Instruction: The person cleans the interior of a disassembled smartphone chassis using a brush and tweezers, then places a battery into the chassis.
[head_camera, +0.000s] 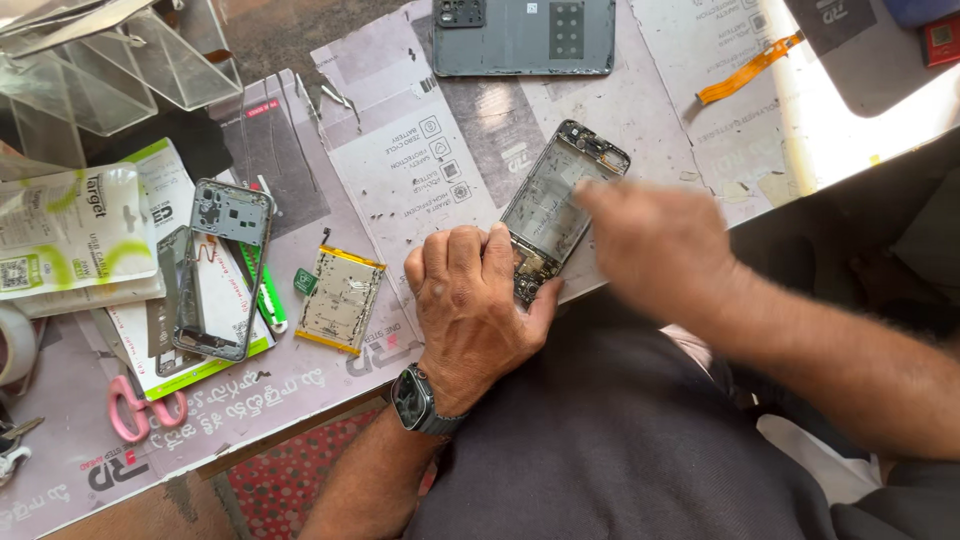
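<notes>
Opened phone (556, 205) pinned at bench (400, 150) edge under curled left hand (470, 300), blurred right hand (650, 240) over it, grip unclear; likely slip off edge if pressed hard.

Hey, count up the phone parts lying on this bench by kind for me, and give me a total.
Opened phone body, under the left hand and right hand: 1
Grey back cover: 1
Loose middle frame: 1
Battery with yellow edges: 1
Orange flex ribbon: 1
Total: 5
</notes>
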